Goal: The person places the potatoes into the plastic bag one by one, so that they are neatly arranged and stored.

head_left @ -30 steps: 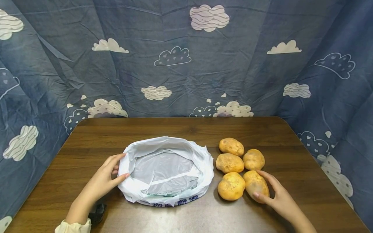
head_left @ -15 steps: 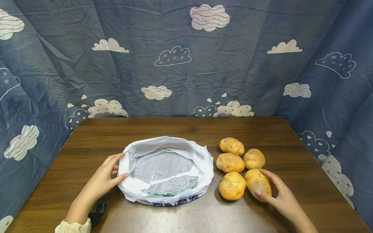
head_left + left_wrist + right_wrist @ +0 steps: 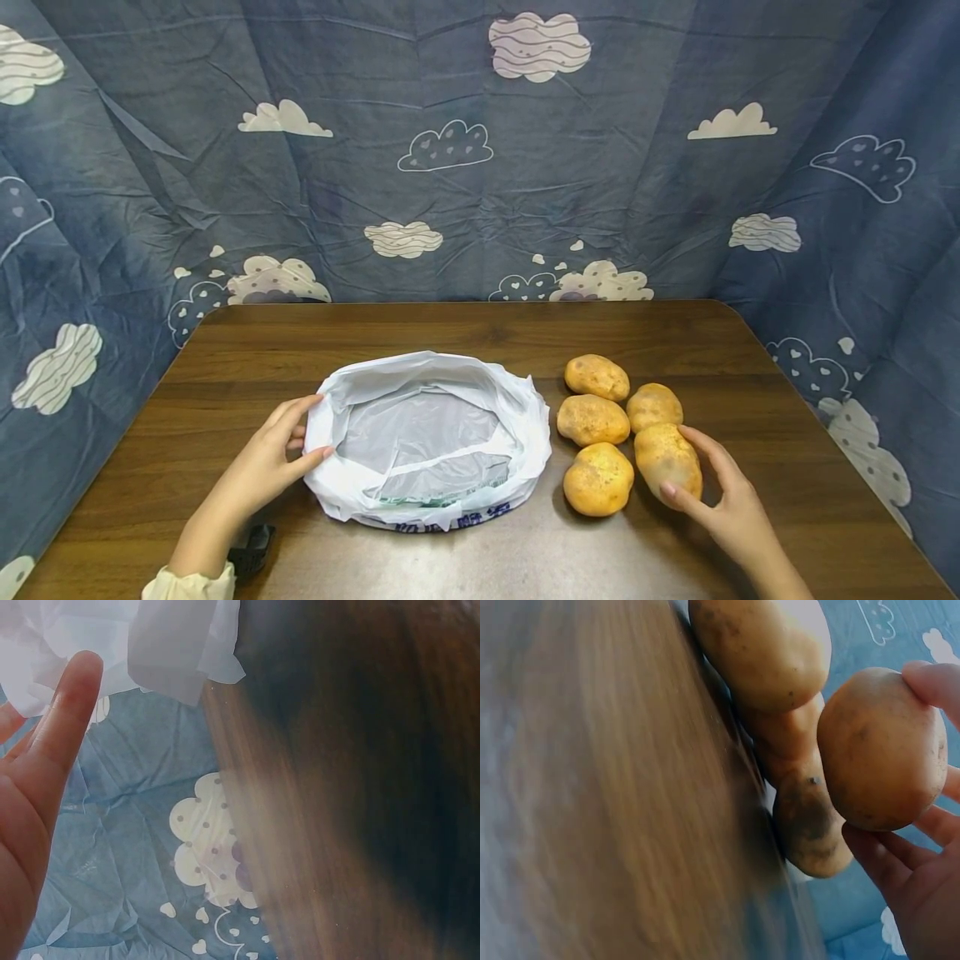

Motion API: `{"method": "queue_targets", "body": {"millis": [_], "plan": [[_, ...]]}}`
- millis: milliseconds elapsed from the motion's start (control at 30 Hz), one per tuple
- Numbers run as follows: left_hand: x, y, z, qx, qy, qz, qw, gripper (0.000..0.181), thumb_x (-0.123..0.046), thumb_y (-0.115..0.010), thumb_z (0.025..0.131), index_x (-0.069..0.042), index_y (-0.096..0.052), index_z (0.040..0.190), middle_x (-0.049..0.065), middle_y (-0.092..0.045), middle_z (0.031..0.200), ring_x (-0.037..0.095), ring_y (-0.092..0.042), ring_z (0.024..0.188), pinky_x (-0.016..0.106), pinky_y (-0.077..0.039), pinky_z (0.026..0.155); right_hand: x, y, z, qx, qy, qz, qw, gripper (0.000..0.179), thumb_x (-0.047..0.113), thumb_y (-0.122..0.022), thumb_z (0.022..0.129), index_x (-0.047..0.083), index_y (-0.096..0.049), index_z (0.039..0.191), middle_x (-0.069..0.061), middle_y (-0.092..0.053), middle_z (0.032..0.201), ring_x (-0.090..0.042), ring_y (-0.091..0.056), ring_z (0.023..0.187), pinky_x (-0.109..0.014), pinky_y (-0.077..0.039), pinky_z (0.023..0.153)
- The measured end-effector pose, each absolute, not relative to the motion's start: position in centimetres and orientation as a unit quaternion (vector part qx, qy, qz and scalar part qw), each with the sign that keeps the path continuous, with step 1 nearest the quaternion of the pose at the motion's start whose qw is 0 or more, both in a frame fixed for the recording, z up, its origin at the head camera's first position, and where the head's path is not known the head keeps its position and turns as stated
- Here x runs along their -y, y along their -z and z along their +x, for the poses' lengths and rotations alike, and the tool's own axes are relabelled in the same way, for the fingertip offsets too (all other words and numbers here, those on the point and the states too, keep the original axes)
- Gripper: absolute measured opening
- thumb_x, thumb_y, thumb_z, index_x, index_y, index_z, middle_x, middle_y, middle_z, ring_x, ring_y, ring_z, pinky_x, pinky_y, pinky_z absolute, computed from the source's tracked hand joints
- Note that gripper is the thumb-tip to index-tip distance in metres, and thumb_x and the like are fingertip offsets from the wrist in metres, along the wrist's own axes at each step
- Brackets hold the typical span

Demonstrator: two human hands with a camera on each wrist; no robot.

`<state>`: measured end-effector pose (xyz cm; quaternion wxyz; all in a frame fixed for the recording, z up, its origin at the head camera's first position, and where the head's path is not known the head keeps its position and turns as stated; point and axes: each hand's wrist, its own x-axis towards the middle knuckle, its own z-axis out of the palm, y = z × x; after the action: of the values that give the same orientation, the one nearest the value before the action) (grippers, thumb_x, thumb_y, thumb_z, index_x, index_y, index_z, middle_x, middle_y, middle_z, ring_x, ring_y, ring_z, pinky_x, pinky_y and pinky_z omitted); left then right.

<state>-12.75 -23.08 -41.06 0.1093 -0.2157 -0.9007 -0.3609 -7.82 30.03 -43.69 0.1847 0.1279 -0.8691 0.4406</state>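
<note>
The person's bare right hand (image 3: 733,504) lifts the oval, yellow-brown potato (image 3: 666,461) higher and slightly further right than before.

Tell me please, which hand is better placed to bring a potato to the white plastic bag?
Likely the right hand: its fingers hold a potato, next to the other potatoes. The left hand touches the left edge of the white plastic bag, which lies between it and the potatoes.

Left wrist view: bag (image 3: 169,645) cut off at top. Right wrist view: tabletop (image 3: 652,825) blurred.
</note>
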Motion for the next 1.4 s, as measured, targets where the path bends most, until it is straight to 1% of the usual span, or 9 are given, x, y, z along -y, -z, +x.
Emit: {"method": "queue_targets", "body": {"millis": [233,333,533,633,833,1067,1167,1333,1400], "plan": [[23.1,41.1,-12.7,0.901,0.36,-0.217,0.11,0.063,-0.005,-0.072,0.074,0.001,-0.04,0.128,0.015,-0.044,0.119,0.02,-0.056,0.082,0.031,-0.053,0.071,-29.3,43.6,-8.0,0.857,-0.455,0.146,0.194,0.076,-0.015,-0.072,0.064,-0.001,-0.039,0.131,0.006,-0.04,0.128,-0.001,-0.039,0.115,-0.009,-0.033,0.091],[23.2,41.2,-12.8,0.899,0.36,-0.22,0.115,0.064,-0.004,-0.073,0.074,0.001,-0.04,0.128,0.015,-0.044,0.119,0.02,-0.056,0.082,0.03,-0.053,0.071,-29.0,43.5,-8.0,0.852,-0.461,0.151,0.197,0.078,-0.016,-0.071,0.063,-0.002,-0.038,0.132,0.003,-0.04,0.129,-0.002,-0.038,0.117,-0.009,-0.033,0.092],[23.1,41.2,-12.8,0.898,0.36,-0.222,0.122,0.065,-0.003,-0.074,0.072,0.002,-0.041,0.128,0.016,-0.045,0.118,0.019,-0.057,0.081,0.028,-0.053,0.071,-28.2,42.8,-8.0,0.839,-0.473,0.175,0.204,0.081,-0.019,-0.072,0.061,-0.003,-0.037,0.132,-0.009,-0.039,0.131,-0.006,-0.039,0.118,-0.011,-0.033,0.093],[23.1,41.1,-12.8,0.899,0.359,-0.22,0.121,0.065,-0.003,-0.074,0.072,0.002,-0.041,0.128,0.016,-0.045,0.118,0.02,-0.057,0.081,0.029,-0.053,0.071,-27.9,42.4,-8.1,0.836,-0.477,0.183,0.201,0.082,-0.019,-0.071,0.061,-0.003,-0.036,0.133,-0.012,-0.039,0.131,-0.007,-0.038,0.119,-0.011,-0.033,0.094],[23.0,41.1,-12.7,0.901,0.36,-0.215,0.112,0.064,-0.005,-0.073,0.074,0.002,-0.04,0.128,0.016,-0.044,0.118,0.021,-0.056,0.083,0.032,-0.053,0.072,-27.0,41.6,-8.6,0.839,-0.471,0.197,0.189,0.081,-0.016,-0.073,0.061,0.0,-0.037,0.133,-0.012,-0.039,0.131,-0.008,-0.038,0.119,-0.012,-0.034,0.094],[23.1,41.2,-12.7,0.901,0.361,-0.215,0.11,0.065,-0.003,-0.073,0.073,0.002,-0.04,0.128,0.016,-0.045,0.118,0.021,-0.057,0.083,0.031,-0.053,0.071,-25.6,40.1,-9.3,0.845,-0.46,0.213,0.169,0.081,-0.012,-0.075,0.063,0.002,-0.037,0.134,-0.013,-0.038,0.133,-0.01,-0.037,0.12,-0.015,-0.036,0.093],[23.0,41.1,-12.7,0.9,0.361,-0.216,0.11,0.065,-0.003,-0.073,0.073,0.003,-0.04,0.128,0.016,-0.045,0.118,0.021,-0.057,0.083,0.031,-0.053,0.071,-25.0,39.5,-9.8,0.85,-0.445,0.224,0.17,0.082,-0.009,-0.076,0.063,0.003,-0.038,0.134,-0.011,-0.039,0.133,-0.011,-0.037,0.119,-0.014,-0.037,0.092],[23.0,41.1,-12.7,0.898,0.364,-0.217,0.113,0.065,-0.002,-0.073,0.072,0.003,-0.04,0.128,0.017,-0.045,0.118,0.021,-0.057,0.082,0.031,-0.053,0.071,-24.4,38.8,-10.7,0.859,-0.418,0.242,0.171,0.082,-0.001,-0.078,0.064,0.008,-0.038,0.135,-0.006,-0.039,0.134,-0.012,-0.037,0.119,-0.012,-0.037,0.09],[23.0,41.1,-12.6,0.898,0.366,-0.217,0.114,0.066,-0.001,-0.074,0.071,0.004,-0.04,0.128,0.018,-0.045,0.117,0.021,-0.057,0.082,0.032,-0.053,0.071,-24.0,38.5,-11.0,0.856,-0.411,0.259,0.177,0.081,0.0,-0.078,0.064,0.007,-0.039,0.135,-0.007,-0.039,0.133,-0.013,-0.038,0.118,-0.012,-0.038,0.089]]}}
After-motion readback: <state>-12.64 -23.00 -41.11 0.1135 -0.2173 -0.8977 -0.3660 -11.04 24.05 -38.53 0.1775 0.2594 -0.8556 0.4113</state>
